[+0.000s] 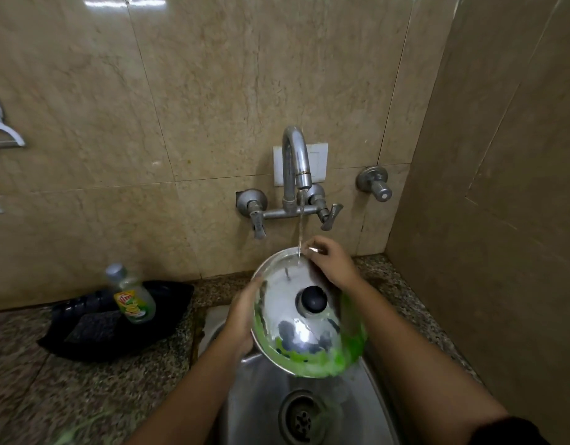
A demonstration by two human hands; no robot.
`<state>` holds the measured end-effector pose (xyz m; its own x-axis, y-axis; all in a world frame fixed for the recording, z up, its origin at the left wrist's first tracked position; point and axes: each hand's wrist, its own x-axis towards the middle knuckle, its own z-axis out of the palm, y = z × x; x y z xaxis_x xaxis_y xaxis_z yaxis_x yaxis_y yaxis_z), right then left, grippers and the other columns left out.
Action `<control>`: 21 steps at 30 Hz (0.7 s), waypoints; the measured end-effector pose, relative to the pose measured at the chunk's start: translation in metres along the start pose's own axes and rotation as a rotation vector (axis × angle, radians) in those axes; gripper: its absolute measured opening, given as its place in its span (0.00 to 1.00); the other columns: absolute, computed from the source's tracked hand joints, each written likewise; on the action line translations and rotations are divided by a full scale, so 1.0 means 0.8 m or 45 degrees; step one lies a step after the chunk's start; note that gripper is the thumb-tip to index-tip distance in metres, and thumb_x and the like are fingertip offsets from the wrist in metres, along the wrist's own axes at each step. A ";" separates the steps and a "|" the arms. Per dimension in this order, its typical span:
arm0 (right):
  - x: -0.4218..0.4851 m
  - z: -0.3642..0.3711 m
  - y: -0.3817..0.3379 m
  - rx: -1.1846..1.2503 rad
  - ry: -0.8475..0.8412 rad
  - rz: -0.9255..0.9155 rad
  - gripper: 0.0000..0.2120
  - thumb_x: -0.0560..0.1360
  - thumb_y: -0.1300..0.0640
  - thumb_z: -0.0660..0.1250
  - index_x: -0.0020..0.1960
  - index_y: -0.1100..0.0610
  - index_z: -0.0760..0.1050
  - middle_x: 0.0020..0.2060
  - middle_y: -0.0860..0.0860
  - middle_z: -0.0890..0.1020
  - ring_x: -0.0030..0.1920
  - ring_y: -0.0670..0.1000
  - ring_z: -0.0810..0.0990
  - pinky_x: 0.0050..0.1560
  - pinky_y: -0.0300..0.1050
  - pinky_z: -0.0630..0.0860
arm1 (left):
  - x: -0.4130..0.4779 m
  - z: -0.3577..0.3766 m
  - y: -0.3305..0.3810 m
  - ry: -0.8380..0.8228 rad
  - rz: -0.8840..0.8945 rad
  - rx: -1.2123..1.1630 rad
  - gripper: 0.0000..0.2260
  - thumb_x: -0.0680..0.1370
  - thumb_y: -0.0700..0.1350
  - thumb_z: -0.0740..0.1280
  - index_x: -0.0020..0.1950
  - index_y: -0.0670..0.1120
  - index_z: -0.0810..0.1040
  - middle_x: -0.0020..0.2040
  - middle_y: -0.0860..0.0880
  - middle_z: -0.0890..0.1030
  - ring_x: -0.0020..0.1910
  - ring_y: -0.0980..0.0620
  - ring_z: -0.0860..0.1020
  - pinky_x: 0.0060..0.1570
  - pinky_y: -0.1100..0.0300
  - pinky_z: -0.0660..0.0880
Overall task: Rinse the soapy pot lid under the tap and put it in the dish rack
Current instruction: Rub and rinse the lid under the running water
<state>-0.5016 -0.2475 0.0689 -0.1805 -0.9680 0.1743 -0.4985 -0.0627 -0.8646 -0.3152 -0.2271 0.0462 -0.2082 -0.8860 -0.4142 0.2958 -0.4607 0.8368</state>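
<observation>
A shiny steel pot lid [279, 303] with a black knob [312, 297] is held tilted above the steel sink [261, 396]. Green soap smears its near and right rim. My left hand [243, 319] grips the lid's left edge from behind. At the far rim, my right hand [330, 263] has its fingers resting on the lid. A thin stream of water runs from the wall tap [297, 162] onto the far rim, just beside my right fingers. No dish rack shows.
A dish soap bottle [131, 295] stands on a black tray [116, 319] with a dark scrub pad on the granite counter at left. The sink drain [301, 419] lies below the lid. A second valve [375, 183] and a side wall stand at right.
</observation>
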 end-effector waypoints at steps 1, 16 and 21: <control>0.004 0.001 -0.006 -0.010 -0.119 -0.095 0.05 0.76 0.58 0.65 0.44 0.51 0.79 0.42 0.44 0.81 0.47 0.47 0.79 0.54 0.50 0.74 | 0.004 0.000 0.003 -0.019 0.050 0.121 0.18 0.77 0.55 0.65 0.54 0.42 0.82 0.51 0.39 0.85 0.50 0.41 0.82 0.50 0.50 0.78; -0.039 0.010 0.030 -0.715 -0.179 -0.490 0.23 0.81 0.46 0.46 0.74 0.46 0.60 0.75 0.43 0.61 0.76 0.43 0.54 0.74 0.45 0.47 | 0.008 -0.008 0.004 0.365 0.374 0.264 0.13 0.79 0.49 0.64 0.37 0.44 0.79 0.37 0.46 0.81 0.39 0.46 0.78 0.41 0.56 0.75; -0.059 0.010 0.051 -0.716 0.029 -0.313 0.27 0.79 0.46 0.43 0.76 0.52 0.57 0.76 0.48 0.62 0.76 0.46 0.56 0.75 0.50 0.56 | 0.007 -0.009 0.004 0.516 0.395 0.142 0.15 0.79 0.50 0.63 0.37 0.42 0.78 0.35 0.46 0.79 0.35 0.50 0.77 0.35 0.60 0.73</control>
<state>-0.5067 -0.2065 0.0218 -0.0184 -0.9358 0.3520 -0.8976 -0.1396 -0.4181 -0.3090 -0.2342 0.0443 0.2575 -0.9390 -0.2278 0.1802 -0.1849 0.9661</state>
